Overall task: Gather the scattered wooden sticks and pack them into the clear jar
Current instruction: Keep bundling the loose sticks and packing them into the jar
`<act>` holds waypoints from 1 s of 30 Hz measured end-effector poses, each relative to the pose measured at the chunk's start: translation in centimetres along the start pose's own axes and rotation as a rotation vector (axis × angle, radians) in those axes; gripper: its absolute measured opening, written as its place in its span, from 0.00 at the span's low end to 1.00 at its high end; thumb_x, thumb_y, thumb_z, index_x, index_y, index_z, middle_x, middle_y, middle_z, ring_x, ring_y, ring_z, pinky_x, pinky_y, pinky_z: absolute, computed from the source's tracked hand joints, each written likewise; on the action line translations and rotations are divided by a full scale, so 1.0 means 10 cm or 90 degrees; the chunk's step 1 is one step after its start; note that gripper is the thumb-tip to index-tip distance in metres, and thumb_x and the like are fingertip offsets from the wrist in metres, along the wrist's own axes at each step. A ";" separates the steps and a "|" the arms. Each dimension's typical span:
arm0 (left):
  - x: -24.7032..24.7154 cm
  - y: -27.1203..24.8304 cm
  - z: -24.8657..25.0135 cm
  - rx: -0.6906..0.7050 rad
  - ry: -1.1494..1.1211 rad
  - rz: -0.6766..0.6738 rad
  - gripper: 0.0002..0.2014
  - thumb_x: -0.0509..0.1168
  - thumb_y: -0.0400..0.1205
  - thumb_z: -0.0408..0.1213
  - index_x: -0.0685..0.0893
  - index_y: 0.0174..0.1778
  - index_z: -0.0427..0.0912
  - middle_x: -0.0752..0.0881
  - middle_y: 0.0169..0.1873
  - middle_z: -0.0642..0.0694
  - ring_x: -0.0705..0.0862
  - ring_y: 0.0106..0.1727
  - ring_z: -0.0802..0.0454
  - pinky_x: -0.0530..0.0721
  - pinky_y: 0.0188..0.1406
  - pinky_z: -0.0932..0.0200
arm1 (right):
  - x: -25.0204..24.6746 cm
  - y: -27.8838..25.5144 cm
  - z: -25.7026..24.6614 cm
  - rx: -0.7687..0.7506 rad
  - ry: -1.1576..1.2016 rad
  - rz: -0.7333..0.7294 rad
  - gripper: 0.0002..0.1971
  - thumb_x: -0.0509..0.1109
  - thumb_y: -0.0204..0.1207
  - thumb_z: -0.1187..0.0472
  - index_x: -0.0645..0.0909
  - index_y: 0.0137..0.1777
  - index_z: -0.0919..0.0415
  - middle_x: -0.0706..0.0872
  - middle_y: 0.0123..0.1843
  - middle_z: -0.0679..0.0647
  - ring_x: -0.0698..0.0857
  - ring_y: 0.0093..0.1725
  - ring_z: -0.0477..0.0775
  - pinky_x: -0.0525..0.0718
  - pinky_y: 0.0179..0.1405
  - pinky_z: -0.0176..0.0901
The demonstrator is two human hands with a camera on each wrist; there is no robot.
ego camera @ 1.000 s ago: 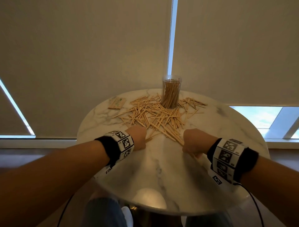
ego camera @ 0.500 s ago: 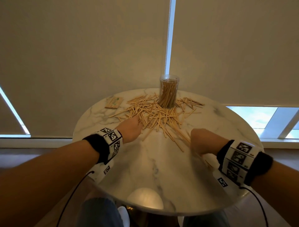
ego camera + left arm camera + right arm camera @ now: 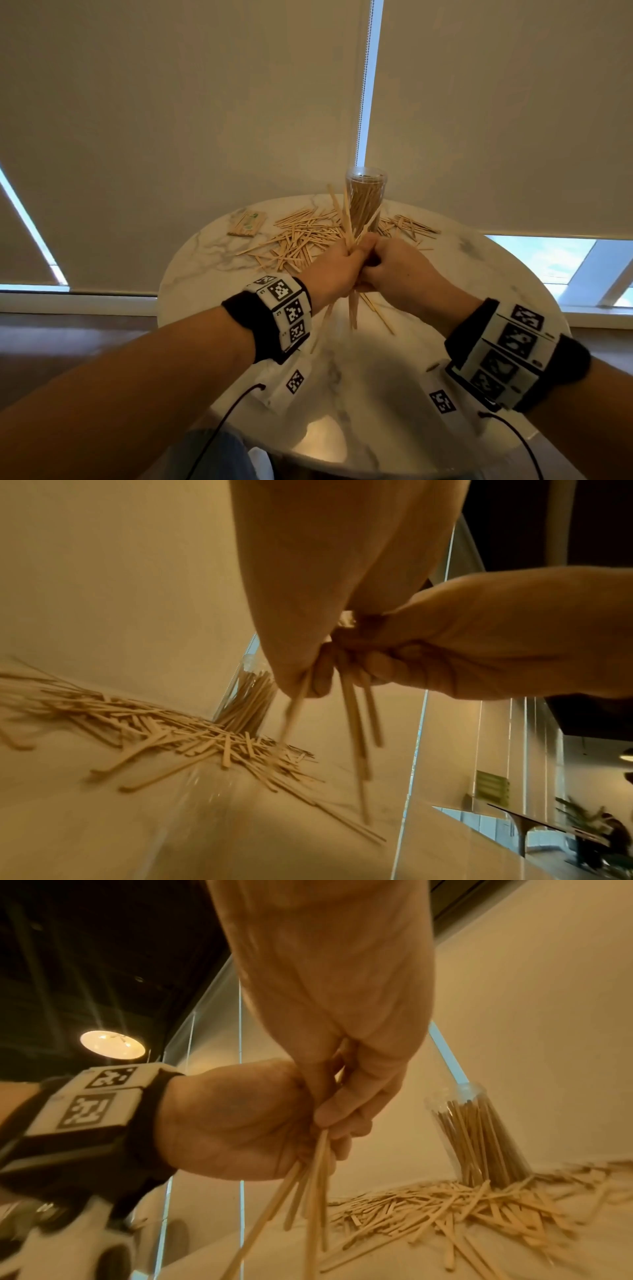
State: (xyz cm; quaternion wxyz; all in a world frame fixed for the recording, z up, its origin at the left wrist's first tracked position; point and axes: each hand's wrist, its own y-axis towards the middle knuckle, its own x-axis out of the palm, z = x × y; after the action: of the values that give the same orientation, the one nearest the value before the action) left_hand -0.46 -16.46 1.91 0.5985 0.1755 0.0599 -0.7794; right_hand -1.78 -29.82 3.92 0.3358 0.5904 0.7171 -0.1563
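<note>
A bunch of wooden sticks [image 3: 346, 219] stands roughly upright above the marble table [image 3: 507, 274]. My left hand [image 3: 339, 267] and right hand [image 3: 387, 263] are pressed together, both curled round its middle. In the wrist views the stick ends [image 3: 354, 729] [image 3: 313, 1183] splay out below the fingers. The clear jar [image 3: 365, 197] stands just behind the hands at the far edge, upright and holding several sticks [image 3: 476, 1137]. A loose pile of sticks [image 3: 301, 236] lies around its base, mostly to the left [image 3: 154, 731].
A small wrapped pack of sticks [image 3: 247, 224] lies at the table's far left. A few single sticks [image 3: 380, 313] lie under my hands. Closed blinds hang right behind the round table. Cables trail from both wristbands over the near edge.
Both hands were apart on the tabletop at the pile's near edge. They have come together and risen, now holding a bunch of sticks upright in front of the jar.
</note>
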 end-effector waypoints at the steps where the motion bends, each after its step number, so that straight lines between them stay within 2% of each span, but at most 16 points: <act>1: 0.00 0.01 -0.01 0.005 0.010 0.031 0.24 0.49 0.91 0.55 0.85 0.47 0.45 0.85 0.29 0.56 0.85 0.30 0.61 0.84 0.32 0.64 | 0.01 0.03 0.00 -0.006 0.024 0.006 0.06 0.72 0.79 0.63 0.89 0.53 0.58 0.93 0.37 0.51 0.92 0.37 0.45 0.92 0.46 0.46; 2: -0.01 0.03 -0.04 0.007 0.029 0.065 0.25 0.47 0.91 0.54 0.86 0.49 0.44 0.87 0.32 0.53 0.87 0.35 0.57 0.88 0.41 0.58 | 0.02 0.06 0.01 -0.015 0.036 0.007 0.05 0.74 0.78 0.62 0.90 0.51 0.59 0.93 0.37 0.51 0.92 0.37 0.45 0.92 0.49 0.48; 4: -0.06 0.07 -0.09 -0.008 0.078 0.134 0.27 0.47 0.91 0.55 0.86 0.49 0.40 0.88 0.38 0.45 0.88 0.43 0.47 0.88 0.54 0.43 | 0.04 0.08 0.01 -0.046 0.009 -0.007 0.05 0.76 0.77 0.59 0.92 0.48 0.58 0.93 0.37 0.49 0.92 0.38 0.44 0.91 0.51 0.50; 6: -0.12 0.07 -0.11 -0.034 0.075 0.194 0.27 0.47 0.91 0.56 0.82 0.43 0.41 0.85 0.38 0.44 0.85 0.43 0.46 0.86 0.56 0.40 | 0.06 0.08 -0.03 -0.061 -0.054 -0.017 0.06 0.76 0.77 0.54 0.92 0.47 0.55 0.92 0.37 0.48 0.91 0.38 0.45 0.91 0.47 0.47; 8: -0.18 0.04 -0.10 -0.049 0.016 0.204 0.23 0.47 0.91 0.54 0.78 0.41 0.44 0.82 0.36 0.46 0.82 0.40 0.47 0.85 0.56 0.41 | -0.01 0.10 -0.11 -0.049 -0.120 0.024 0.10 0.72 0.80 0.49 0.90 0.47 0.54 0.91 0.37 0.48 0.90 0.37 0.49 0.89 0.38 0.42; 11: -0.20 -0.03 -0.09 -0.075 -0.156 0.104 0.16 0.50 0.91 0.50 0.75 0.46 0.44 0.78 0.31 0.50 0.82 0.33 0.51 0.85 0.50 0.43 | -0.22 0.24 -0.21 -0.040 -0.103 0.165 0.15 0.65 0.83 0.45 0.80 0.62 0.53 0.85 0.53 0.47 0.86 0.47 0.48 0.87 0.44 0.43; 13: -0.16 -0.07 -0.10 -0.053 -0.161 0.015 0.12 0.53 0.91 0.47 0.74 0.49 0.44 0.74 0.30 0.52 0.76 0.28 0.55 0.85 0.45 0.47 | -0.35 0.32 -0.30 -0.058 -0.044 0.175 0.22 0.60 0.86 0.46 0.69 0.77 0.52 0.77 0.64 0.46 0.83 0.51 0.46 0.82 0.38 0.32; 14: -0.12 -0.09 -0.09 -0.036 -0.135 -0.017 0.10 0.54 0.91 0.45 0.75 0.51 0.44 0.73 0.29 0.53 0.74 0.27 0.57 0.85 0.41 0.50 | -0.37 0.36 -0.34 -0.069 -0.039 0.156 0.22 0.58 0.88 0.47 0.68 0.78 0.53 0.77 0.65 0.46 0.83 0.50 0.47 0.79 0.36 0.30; 16: -0.04 -0.10 -0.05 -0.005 -0.108 -0.049 0.09 0.55 0.91 0.44 0.74 0.52 0.43 0.71 0.28 0.54 0.70 0.26 0.58 0.79 0.30 0.58 | -0.38 0.42 -0.40 -0.091 -0.075 0.091 0.16 0.56 0.89 0.50 0.79 0.67 0.56 0.85 0.58 0.49 0.85 0.49 0.52 0.80 0.37 0.38; 18: 0.02 -0.07 0.00 -0.004 -0.140 -0.043 0.10 0.55 0.91 0.43 0.73 0.50 0.41 0.70 0.26 0.54 0.67 0.25 0.58 0.73 0.25 0.61 | -0.30 0.44 -0.43 -0.091 -0.117 -0.024 0.17 0.55 0.89 0.52 0.84 0.54 0.58 0.89 0.48 0.52 0.87 0.46 0.51 0.84 0.39 0.43; 19: 0.01 -0.05 0.01 -0.006 -0.150 -0.027 0.10 0.54 0.92 0.42 0.73 0.48 0.41 0.70 0.25 0.54 0.67 0.24 0.58 0.71 0.23 0.61 | -0.25 0.44 -0.43 -0.098 -0.148 -0.062 0.19 0.55 0.89 0.50 0.85 0.52 0.58 0.89 0.47 0.52 0.87 0.45 0.50 0.85 0.41 0.44; 22: -0.09 0.02 0.04 -0.022 -0.111 0.048 0.12 0.54 0.91 0.42 0.76 0.45 0.42 0.73 0.27 0.51 0.68 0.24 0.56 0.70 0.22 0.60 | -0.15 0.47 -0.35 -0.119 -0.128 -0.005 0.22 0.53 0.87 0.41 0.84 0.54 0.54 0.87 0.47 0.50 0.85 0.46 0.49 0.84 0.47 0.47; 25: -0.31 0.09 0.00 -0.043 -0.019 0.118 0.16 0.58 0.89 0.51 0.78 0.42 0.44 0.76 0.29 0.50 0.71 0.25 0.55 0.74 0.25 0.58 | -0.13 0.59 -0.12 -0.026 -0.109 0.043 0.22 0.53 0.85 0.38 0.82 0.55 0.53 0.87 0.48 0.51 0.85 0.48 0.52 0.84 0.48 0.50; 27: -0.52 0.18 -0.08 -0.100 0.092 0.170 0.18 0.62 0.87 0.53 0.79 0.41 0.42 0.76 0.28 0.48 0.73 0.25 0.53 0.75 0.28 0.59 | -0.12 0.67 0.06 0.076 -0.273 -0.052 0.25 0.55 0.84 0.37 0.83 0.53 0.58 0.87 0.46 0.55 0.85 0.45 0.54 0.83 0.44 0.47; 28: -0.63 0.23 -0.14 -0.133 0.151 0.183 0.18 0.64 0.86 0.53 0.77 0.40 0.41 0.76 0.27 0.47 0.73 0.25 0.51 0.74 0.28 0.59 | -0.11 0.70 0.14 0.126 -0.347 -0.109 0.27 0.56 0.84 0.36 0.82 0.48 0.60 0.85 0.42 0.56 0.84 0.41 0.53 0.83 0.40 0.45; 30: -0.85 0.34 -0.28 -0.183 0.303 0.154 0.19 0.65 0.85 0.52 0.74 0.35 0.41 0.75 0.27 0.45 0.73 0.26 0.49 0.71 0.28 0.60 | -0.09 0.72 0.20 0.200 -0.436 -0.189 0.29 0.56 0.83 0.34 0.78 0.39 0.61 0.80 0.37 0.53 0.79 0.34 0.50 0.78 0.35 0.40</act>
State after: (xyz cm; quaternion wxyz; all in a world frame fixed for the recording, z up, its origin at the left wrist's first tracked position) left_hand 5.22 -8.83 2.66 0.6748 0.2725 0.2869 -0.6230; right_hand 5.77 -29.88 4.28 0.4345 0.4381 0.6088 -0.4986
